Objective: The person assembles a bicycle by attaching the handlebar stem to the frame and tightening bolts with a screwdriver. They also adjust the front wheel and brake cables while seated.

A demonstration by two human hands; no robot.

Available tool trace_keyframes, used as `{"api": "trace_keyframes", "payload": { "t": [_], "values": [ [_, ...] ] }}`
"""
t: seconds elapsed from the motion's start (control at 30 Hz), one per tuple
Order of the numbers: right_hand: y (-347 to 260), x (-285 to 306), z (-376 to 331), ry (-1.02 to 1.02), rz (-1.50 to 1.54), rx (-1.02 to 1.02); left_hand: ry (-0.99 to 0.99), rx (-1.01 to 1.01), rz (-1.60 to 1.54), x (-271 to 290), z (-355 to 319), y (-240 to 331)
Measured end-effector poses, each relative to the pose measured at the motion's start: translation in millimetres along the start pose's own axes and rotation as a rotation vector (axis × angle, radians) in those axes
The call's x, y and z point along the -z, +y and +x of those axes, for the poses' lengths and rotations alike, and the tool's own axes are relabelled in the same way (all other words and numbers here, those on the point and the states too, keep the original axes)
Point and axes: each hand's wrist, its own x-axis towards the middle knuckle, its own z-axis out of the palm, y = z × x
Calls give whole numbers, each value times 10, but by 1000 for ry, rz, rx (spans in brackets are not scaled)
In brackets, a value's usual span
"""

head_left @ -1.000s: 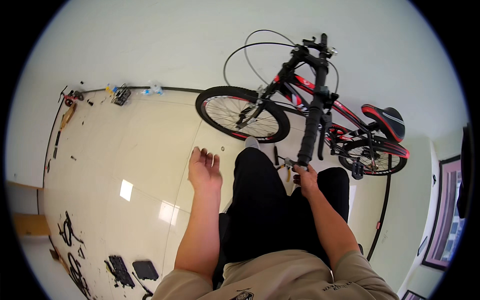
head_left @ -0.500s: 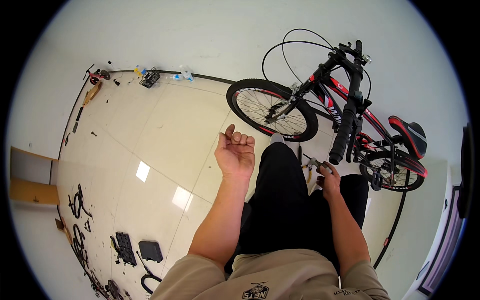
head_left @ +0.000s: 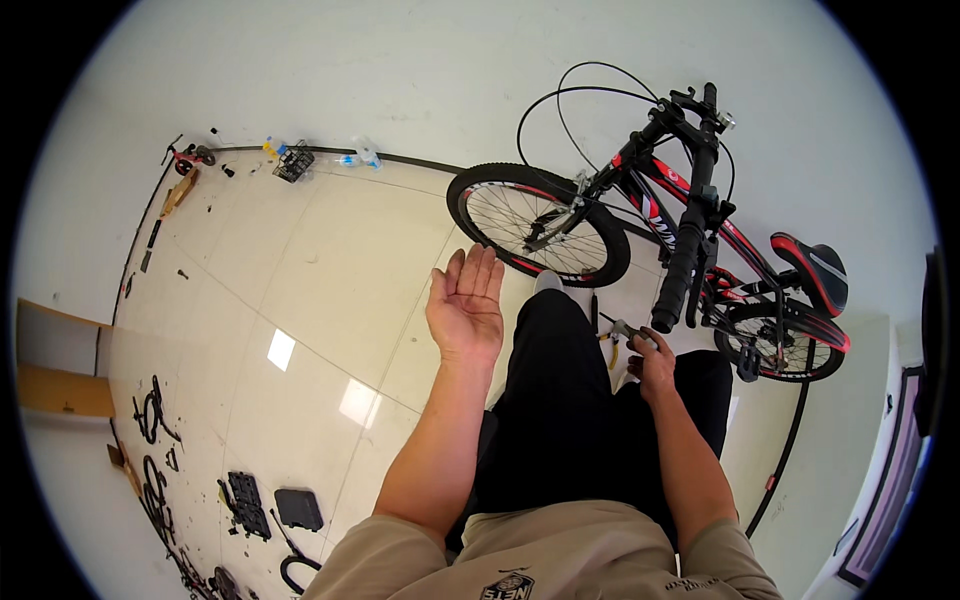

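Left hand (head_left: 467,315) extends its fingers, right hand (head_left: 655,368) curls its around a tool (head_left: 629,332), a bicycle (head_left: 688,245) at the edge of the floor (head_left: 320,260).

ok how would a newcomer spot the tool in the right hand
Find the black-and-red bicycle, then its handlebar grip nearest the person. Just left of that grip's end, the right hand holds the tool. Its greyish handle sets it apart from the yellow-handled tool nearby.

A black wire basket (head_left: 293,162) sits near the wall (head_left: 350,70). Well apart, a dark flat case (head_left: 299,509) lies on the tiled floor (head_left: 330,255).
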Motion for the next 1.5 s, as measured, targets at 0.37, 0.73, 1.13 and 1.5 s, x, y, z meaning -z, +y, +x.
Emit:
{"api": "trace_keyframes", "payload": {
  "t": [0.37, 0.73, 1.13, 1.5],
  "values": [
    [5, 28, 1, 3, -18, 11, -56, -44, 162, 143, 63, -81],
    [-50, -7, -58, 6, 12, -9, 104, 40, 191, 72, 2, 0],
    [-44, 17, 22, -4, 21, -4, 213, 73, 164, 128, 46, -25],
    [195, 95, 237, -48, 28, 10, 37, 4, 442, 147, -43, -219]
  ]
}}
